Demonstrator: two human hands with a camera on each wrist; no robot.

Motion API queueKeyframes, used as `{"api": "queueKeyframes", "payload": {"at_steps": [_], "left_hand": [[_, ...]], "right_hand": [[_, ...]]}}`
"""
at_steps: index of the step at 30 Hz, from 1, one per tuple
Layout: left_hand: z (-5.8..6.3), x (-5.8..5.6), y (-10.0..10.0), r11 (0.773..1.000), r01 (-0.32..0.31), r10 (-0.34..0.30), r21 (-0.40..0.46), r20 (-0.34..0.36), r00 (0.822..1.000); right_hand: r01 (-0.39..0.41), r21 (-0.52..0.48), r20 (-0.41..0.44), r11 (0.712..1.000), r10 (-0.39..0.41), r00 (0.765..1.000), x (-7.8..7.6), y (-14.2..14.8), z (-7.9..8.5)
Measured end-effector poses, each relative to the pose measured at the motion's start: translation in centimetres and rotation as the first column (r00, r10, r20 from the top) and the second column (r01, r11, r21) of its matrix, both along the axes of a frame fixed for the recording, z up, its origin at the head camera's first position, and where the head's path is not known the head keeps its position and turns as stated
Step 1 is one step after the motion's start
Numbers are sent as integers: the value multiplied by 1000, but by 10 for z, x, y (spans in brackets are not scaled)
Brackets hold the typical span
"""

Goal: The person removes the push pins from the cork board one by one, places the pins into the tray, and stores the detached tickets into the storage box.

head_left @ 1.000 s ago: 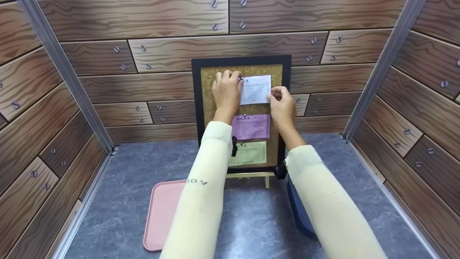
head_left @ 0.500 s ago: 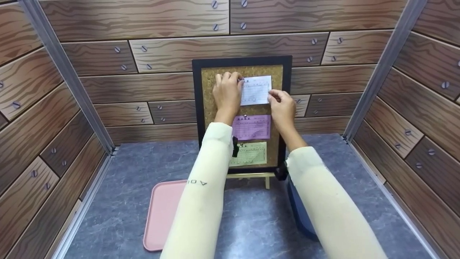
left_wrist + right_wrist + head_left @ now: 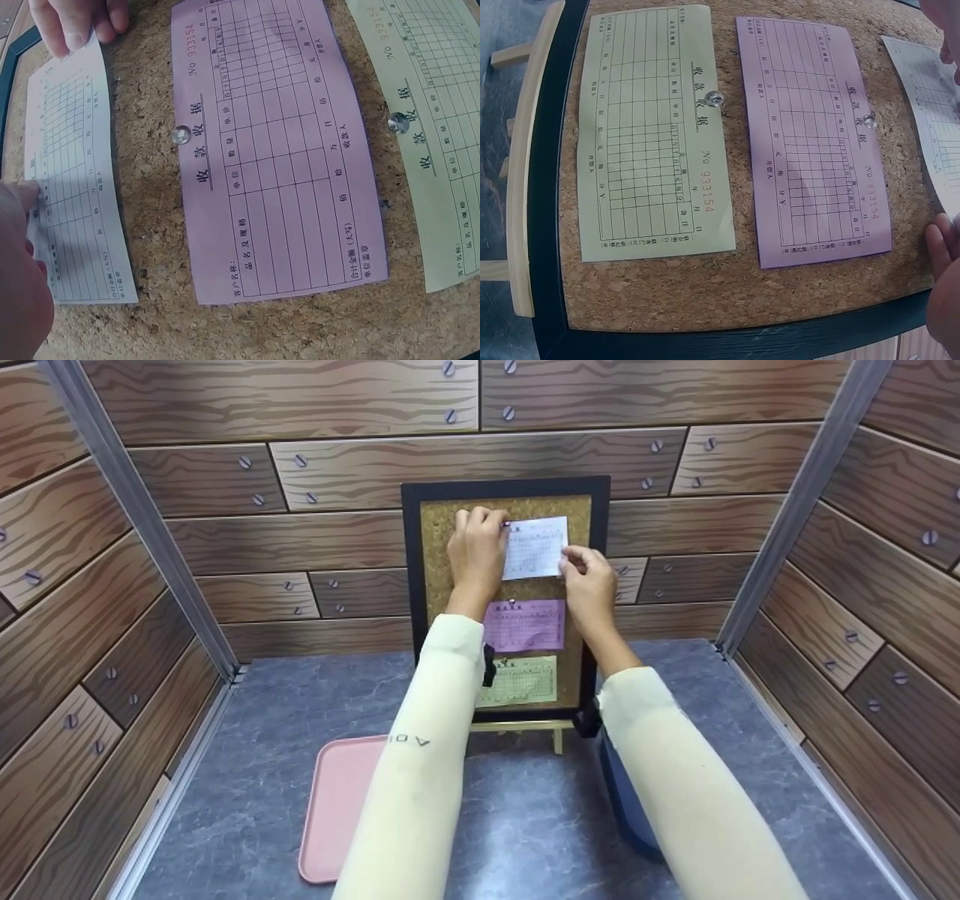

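Two bare hands worked at a white slip on a framed cork board toward the far side of the bench, and we counted several ways it could have gone amiss. The right hand pinched the right edge of the white slip; the left hand had its fingers bent at the slip's upper left, beside a small red spot, though we could not tell whether it gripped anything. The slip lay highest on the board, with a purple slip below it and a green slip lowest, each bearing a clear pin at its top edge. We saw no pin plainly on the white one, so we judged that letting go too soon could have dropped it. A fastening made far to the left, we thought, might have let the right side sag, and uneven pulls between the hands could have creased or torn the paper. The board rested on a slender wooden stand, between a pink tray to the near left and a blue tray to the near right; hard pressure near the top, we reckoned, might have tipped it.
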State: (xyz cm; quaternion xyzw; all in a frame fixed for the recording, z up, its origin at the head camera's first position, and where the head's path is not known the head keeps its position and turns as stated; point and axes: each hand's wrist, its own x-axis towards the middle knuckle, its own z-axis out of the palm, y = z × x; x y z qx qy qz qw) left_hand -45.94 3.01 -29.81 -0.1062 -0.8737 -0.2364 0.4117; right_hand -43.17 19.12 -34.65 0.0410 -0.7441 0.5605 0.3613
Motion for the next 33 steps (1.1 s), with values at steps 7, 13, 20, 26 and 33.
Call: {"api": "queueKeyframes", "payload": {"at_steps": [7, 13, 20, 26, 33], "left_hand": [[0, 0, 0, 1000, 18, -19, 26, 16, 1000], [-1, 0, 0, 999, 34, -35, 42, 10, 999], [0, 1, 2, 999, 52, -51, 12, -9, 999], [1, 3, 2, 999, 44, -44, 3, 7, 999], [2, 3, 1, 998, 59, -60, 15, 15, 998]], "right_hand": [[-24, -28, -3, 999, 24, 1000, 0, -1, 0], [-51, -57, -8, 997, 51, 999, 1, -2, 1], [-82, -82, -24, 993, 80, 997, 3, -2, 2], [-85, -91, -32, 992, 83, 996, 3, -3, 2], [-65, -84, -44, 994, 62, 997, 3, -4, 1]]}}
